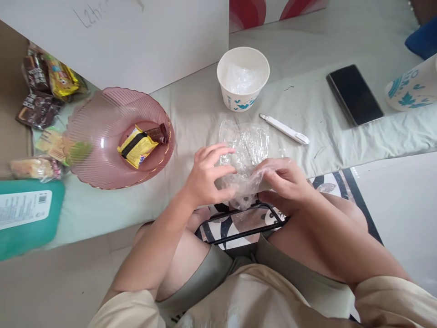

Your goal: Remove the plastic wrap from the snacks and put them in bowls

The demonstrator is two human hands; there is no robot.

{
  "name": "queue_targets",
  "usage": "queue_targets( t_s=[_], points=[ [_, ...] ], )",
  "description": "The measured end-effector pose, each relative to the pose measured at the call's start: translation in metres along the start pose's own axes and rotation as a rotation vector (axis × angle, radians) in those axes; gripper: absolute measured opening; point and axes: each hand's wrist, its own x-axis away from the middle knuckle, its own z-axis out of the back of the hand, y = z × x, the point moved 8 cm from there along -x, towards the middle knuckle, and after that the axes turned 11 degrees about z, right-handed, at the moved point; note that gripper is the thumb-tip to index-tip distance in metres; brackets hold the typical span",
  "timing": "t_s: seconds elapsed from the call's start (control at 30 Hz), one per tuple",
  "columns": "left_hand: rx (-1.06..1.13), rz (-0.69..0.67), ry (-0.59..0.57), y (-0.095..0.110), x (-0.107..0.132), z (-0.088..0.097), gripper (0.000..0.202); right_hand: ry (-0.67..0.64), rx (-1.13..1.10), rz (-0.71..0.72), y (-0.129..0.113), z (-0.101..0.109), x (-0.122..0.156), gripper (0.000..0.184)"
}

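Note:
A crumpled clear plastic bag [244, 152] lies at the near edge of a pale green cloth [191, 118]. My left hand [206, 175] pinches its left side, fingers curled around the plastic. On the bag's right side my right hand [285, 177] grips it with closed fingers, partly under the film. Behind the bag stands a white paper cup [243, 84] with clear plastic inside. To the left sits a pink ribbed plastic bowl [102, 136] that holds a yellow snack packet [137, 146] and a brown snack packet [157, 134].
A white pen-like tool [285, 129] lies right of the bag, a black phone [354, 94] farther right, and another printed cup [411, 86] at the right edge. Several snack packets [44, 86] lie at far left beside a teal package [25, 216]. A white board [129, 41] stands behind.

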Motion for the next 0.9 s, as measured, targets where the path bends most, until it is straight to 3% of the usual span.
queue_targets(
  t_s=[0.07, 0.13, 0.27, 0.37, 0.5, 0.57, 0.63, 0.7, 0.73, 0.8, 0.9],
  points=[
    [0.139, -0.011, -0.023, 0.002, -0.004, -0.001, 0.022, 0.07, 0.055, -0.02, 0.003, 0.004, -0.002, 0.046],
    [0.268, 0.06, -0.062, -0.002, -0.008, -0.005, 0.033, 0.149, 0.103, -0.073, 0.009, 0.009, -0.003, 0.048],
    [0.434, 0.419, -0.089, -0.03, -0.01, -0.018, 0.025, 0.284, 0.192, -0.299, 0.027, 0.018, 0.004, 0.023],
    [0.547, 0.604, -0.088, -0.045, -0.005, -0.024, 0.022, 0.323, 0.273, -0.357, 0.033, 0.022, 0.006, 0.033],
    [0.164, 0.62, 0.038, -0.047, -0.006, -0.007, 0.02, 0.328, 0.418, -0.298, 0.038, 0.026, 0.002, 0.052],
    [-0.048, 0.642, 0.051, -0.045, -0.005, -0.002, 0.03, 0.339, 0.546, -0.235, 0.038, 0.031, -0.001, 0.058],
    [-0.188, 0.678, 0.053, -0.044, -0.003, 0.0, 0.043, 0.393, 0.712, -0.144, 0.03, 0.038, -0.001, 0.055],
    [-0.263, 0.664, 0.101, -0.042, -0.001, 0.004, 0.054, 0.451, 0.843, 0.017, 0.012, 0.043, 0.001, 0.038],
    [-0.283, 0.632, 0.135, -0.041, -0.001, 0.005, 0.056, 0.432, 0.864, 0.132, 0.0, 0.04, 0.001, 0.029],
    [-0.305, 0.555, 0.188, -0.039, -0.002, 0.007, 0.053, 0.248, 0.827, 0.342, -0.016, 0.024, -0.001, 0.019],
    [-0.322, 0.464, 0.243, -0.039, -0.001, 0.01, 0.039, -0.108, 0.754, 0.417, -0.017, -0.008, 0.002, 0.018]
  ],
)
